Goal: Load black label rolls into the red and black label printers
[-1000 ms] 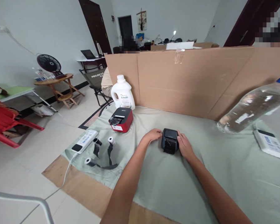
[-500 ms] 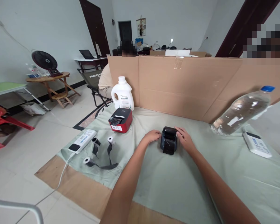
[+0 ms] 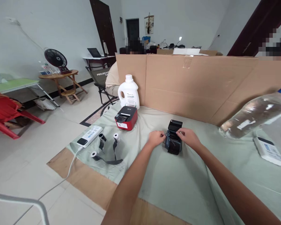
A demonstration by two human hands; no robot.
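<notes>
A small black label printer [image 3: 173, 137] sits on the green cloth [image 3: 178, 187] in the middle of the table, its lid raised at the back. My left hand [image 3: 156, 138] grips the printer's left side with curled fingers. My right hand [image 3: 187, 137] rests on its right side, fingers pinched over the open compartment. What the fingertips touch inside is too small to tell.
A red printer [image 3: 126, 117] and a white detergent bottle [image 3: 128, 92] stand at the back left. Paper rolls with dark strips [image 3: 107, 148] and a white power strip [image 3: 90, 136] lie left. A clear water bottle [image 3: 253, 114] and a white device [image 3: 269, 151] are right. A cardboard wall [image 3: 201, 84] backs the table.
The black printer's lid has swung up and open. My right hand moved from its side onto the top, and both hands now hold it closer.
</notes>
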